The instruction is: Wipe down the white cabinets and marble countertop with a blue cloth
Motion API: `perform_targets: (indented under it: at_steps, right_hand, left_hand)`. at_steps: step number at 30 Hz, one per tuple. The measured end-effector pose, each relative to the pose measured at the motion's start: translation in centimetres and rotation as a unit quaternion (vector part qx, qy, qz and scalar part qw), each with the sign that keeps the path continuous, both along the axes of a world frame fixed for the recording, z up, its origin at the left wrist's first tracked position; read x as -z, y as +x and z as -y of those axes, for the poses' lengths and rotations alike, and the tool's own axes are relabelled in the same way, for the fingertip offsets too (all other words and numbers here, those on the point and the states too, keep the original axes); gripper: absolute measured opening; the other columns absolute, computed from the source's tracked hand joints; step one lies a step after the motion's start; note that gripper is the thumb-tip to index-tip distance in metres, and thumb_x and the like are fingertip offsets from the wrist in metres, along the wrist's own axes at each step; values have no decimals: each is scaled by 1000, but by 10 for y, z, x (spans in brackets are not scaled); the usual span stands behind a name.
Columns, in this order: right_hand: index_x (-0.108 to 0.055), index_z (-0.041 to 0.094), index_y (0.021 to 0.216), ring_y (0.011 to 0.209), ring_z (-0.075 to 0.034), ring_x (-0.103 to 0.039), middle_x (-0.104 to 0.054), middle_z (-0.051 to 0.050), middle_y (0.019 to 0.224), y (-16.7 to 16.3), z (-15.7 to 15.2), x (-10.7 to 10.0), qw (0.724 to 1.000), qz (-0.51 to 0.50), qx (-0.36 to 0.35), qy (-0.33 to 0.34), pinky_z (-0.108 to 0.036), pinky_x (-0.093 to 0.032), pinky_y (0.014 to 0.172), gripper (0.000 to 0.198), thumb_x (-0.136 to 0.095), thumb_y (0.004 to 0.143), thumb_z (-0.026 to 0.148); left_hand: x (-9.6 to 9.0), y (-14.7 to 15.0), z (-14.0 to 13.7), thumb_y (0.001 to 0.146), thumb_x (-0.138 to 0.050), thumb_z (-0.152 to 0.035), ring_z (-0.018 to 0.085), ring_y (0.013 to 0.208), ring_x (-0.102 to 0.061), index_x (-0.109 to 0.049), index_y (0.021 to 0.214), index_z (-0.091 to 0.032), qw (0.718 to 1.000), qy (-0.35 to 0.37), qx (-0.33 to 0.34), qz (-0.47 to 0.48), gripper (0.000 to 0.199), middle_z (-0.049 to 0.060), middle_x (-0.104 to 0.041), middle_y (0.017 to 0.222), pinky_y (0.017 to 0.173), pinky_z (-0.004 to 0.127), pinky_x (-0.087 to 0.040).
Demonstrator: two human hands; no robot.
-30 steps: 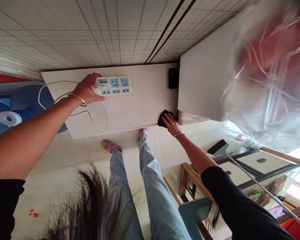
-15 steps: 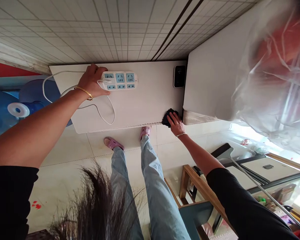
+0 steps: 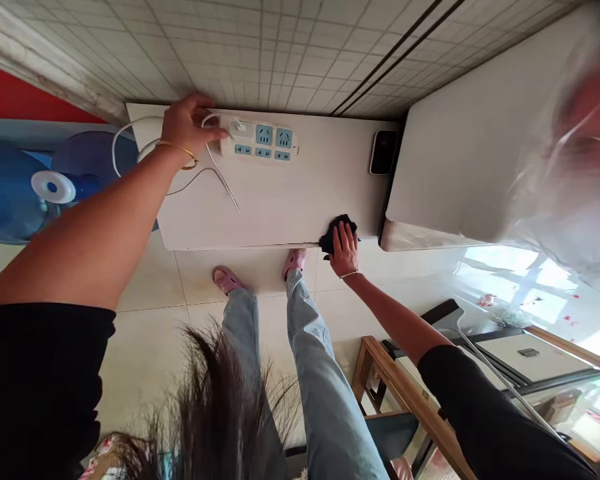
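My left hand [image 3: 187, 127] is at the left end of a white power strip [image 3: 280, 157] with blue sockets. Its thumb presses on the strip's end while the other fingers curl on the wall side, partly hidden. A white plug [image 3: 241, 127] sits in the leftmost socket, and a thin white cable [image 3: 220, 175] loops beneath the hand. My right hand [image 3: 345, 250] presses a bunched black cloth [image 3: 337, 232] onto the front edge of the white tabletop [image 3: 260, 213], near its right end. The fingers lie over the cloth and cover part of it.
A black-faced white device [image 3: 383, 152] lies at the back right, beside a larger pale board [image 3: 445, 160]. Blue water bottles [image 3: 10, 190] stand left. A tiled wall [image 3: 230, 73] borders the back. A wooden frame [image 3: 405, 383] stands at lower right.
The black cloth and my right hand have slid left along the tabletop's front edge. My left hand has shifted toward the wall, showing more of the strip's left end. The view has shifted too.
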State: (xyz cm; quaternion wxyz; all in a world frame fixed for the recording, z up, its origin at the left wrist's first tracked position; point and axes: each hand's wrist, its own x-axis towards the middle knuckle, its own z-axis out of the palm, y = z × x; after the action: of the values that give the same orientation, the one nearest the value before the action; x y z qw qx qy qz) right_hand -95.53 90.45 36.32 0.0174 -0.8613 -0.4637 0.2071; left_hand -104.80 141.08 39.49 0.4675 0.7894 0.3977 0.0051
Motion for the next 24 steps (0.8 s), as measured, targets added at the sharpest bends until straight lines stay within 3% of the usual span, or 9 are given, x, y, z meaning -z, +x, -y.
perform_targets:
  at_steps: [2,4,8,10,13,18,21,24]
  right_hand:
    - [-27,4,163,161,-37,-17,-25,-23,170,-24,-25,1,1000,-3,0,11,-64,-18,129,79,-52,90,22]
    - [-27,5,163,161,-36,-17,-24,-21,170,-51,-53,1,1000,-13,-10,26,-61,-18,129,78,-50,93,27]
    - [-27,6,164,162,-32,-16,-22,-18,172,-103,-112,-1,996,-39,-46,70,-54,-16,132,78,-52,93,28]
    - [-27,5,164,162,-31,-15,-21,-17,172,-126,-142,-2,994,-46,-44,89,-52,-14,132,78,-52,93,27]
    - [-28,5,163,162,-29,-14,-21,-16,172,-156,-187,-4,990,-67,-41,115,-50,-13,133,75,-50,94,24]
    - [-31,8,162,162,-26,-15,-25,-14,171,-206,-262,1,974,-129,-71,175,-50,-12,133,69,-48,96,18]
    - [-37,9,159,161,-24,-20,-30,-14,170,-235,-296,6,961,-143,-102,212,-49,-14,134,60,-44,100,15]
    - [-45,11,154,159,-21,-28,-40,-12,166,-254,-316,13,951,-152,-136,231,-46,-19,133,51,-34,104,10]
  left_hand:
    - [7,7,-6,84,-84,-22,3,86,-61,-57,127,3,998,-20,-66,8,57,5,-72,112,99,34,-56]
    - [5,15,-9,89,-76,-13,-1,76,-57,-60,124,2,992,-40,-117,3,41,3,-74,111,97,35,-58]
    - [-14,27,-9,84,-77,-12,1,76,-65,-61,124,5,983,-77,-167,-23,46,5,-75,114,83,32,-59]
    - [-24,28,-11,78,-78,-13,9,94,-73,-60,124,8,987,-68,-143,-33,53,7,-74,116,79,28,-56]
    - [-35,21,-18,72,-77,-27,21,116,-70,-61,114,11,998,-12,-54,-41,59,10,-73,119,78,25,-52]
    - [-50,-9,-30,77,-59,-50,25,118,-68,-60,98,9,993,63,98,-38,62,10,-71,117,83,34,-51]
    - [-57,-38,-33,85,-55,-48,18,120,-67,-56,109,7,991,107,80,-6,60,11,-67,127,86,32,-51]
    - [-59,-74,-35,93,-59,-36,8,116,-64,-54,121,2,983,158,24,94,48,7,-65,129,87,29,-53]
